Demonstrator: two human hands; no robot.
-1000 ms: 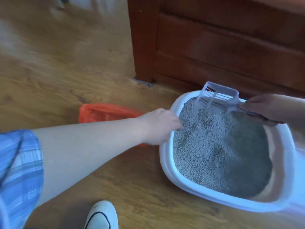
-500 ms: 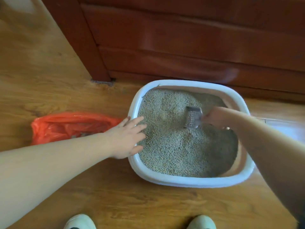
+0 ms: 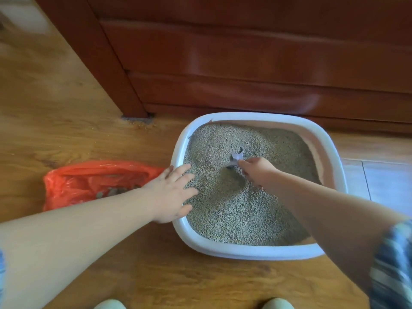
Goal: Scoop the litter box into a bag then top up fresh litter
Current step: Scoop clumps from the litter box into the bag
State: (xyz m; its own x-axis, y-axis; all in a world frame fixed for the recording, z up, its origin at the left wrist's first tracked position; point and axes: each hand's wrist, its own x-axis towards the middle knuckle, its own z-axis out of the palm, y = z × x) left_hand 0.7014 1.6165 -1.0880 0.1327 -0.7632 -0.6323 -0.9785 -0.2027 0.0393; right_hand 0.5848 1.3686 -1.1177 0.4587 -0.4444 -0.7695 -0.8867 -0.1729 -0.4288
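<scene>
- The left arm is reaching in bare from the lower left, forearm stretching up and to the right, wrist nearly straight.
- The left hand (image 3: 171, 194) is lying palm down across the left rim of the box (image 3: 178, 150), its fingers (image 3: 189, 192) spreading straight out, with the tips resting over the litter (image 3: 234, 215).
- The right arm is coming in from the lower right, a plaid sleeve (image 3: 392, 264) showing at the upper arm and the forearm bare.
- The right hand (image 3: 256, 172) is curling round the handle of the scoop (image 3: 235, 159), knuckles facing up, gripping it low against the litter.
- The two hands are staying apart, not touching.
</scene>
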